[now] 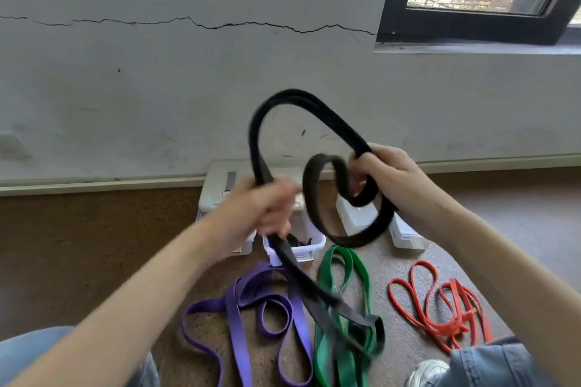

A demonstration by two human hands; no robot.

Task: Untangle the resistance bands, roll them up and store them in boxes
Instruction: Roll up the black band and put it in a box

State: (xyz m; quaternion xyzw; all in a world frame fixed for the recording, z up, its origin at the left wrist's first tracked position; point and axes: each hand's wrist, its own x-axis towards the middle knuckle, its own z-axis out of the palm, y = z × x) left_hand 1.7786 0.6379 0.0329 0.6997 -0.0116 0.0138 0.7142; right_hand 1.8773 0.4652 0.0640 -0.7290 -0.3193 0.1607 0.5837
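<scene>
**Black band held up in both hands over the floor**

In front of the chest, above the floor, both hands hold one black band (pixel 317 110). The right hand (pixel 385 171) has its fingers curled round the band where a small coil has formed; the coil hangs beside and below that fist, roughly one and a half turns, flat-sided and dull black. The left hand (pixel 267 207), blurred, grips the same band lower down with fingers closed round it. Between the two hands the band arches up in a tall doubled loop against the wall (pixel 157 88). Below the left hand the rest of the band trails down at a slant, and its end loop lies across the green band (pixel 355 273) on the floor.

Floor, near the knees: purple band (pixel 239 302), wide and flat, lying in loose overlapping loops to the left of the green one. Green band folded in long parallel runs. Red band (pixel 440 308), thinner, in a tangle well to the right, apart from the others.

Behind the hands, against the skirting: clear plastic boxes (pixel 301 245) with white lids (pixel 220 185), partly hidden by the hands and the coil. One open box shows something dark inside; cannot tell what.

Wall is pale with a long horizontal crack (pixel 204 23). Dark-framed window (pixel 478 22) at upper right. Denim-clad legs at both lower corners, a pale shoe (pixel 427 371) at lower right.
</scene>
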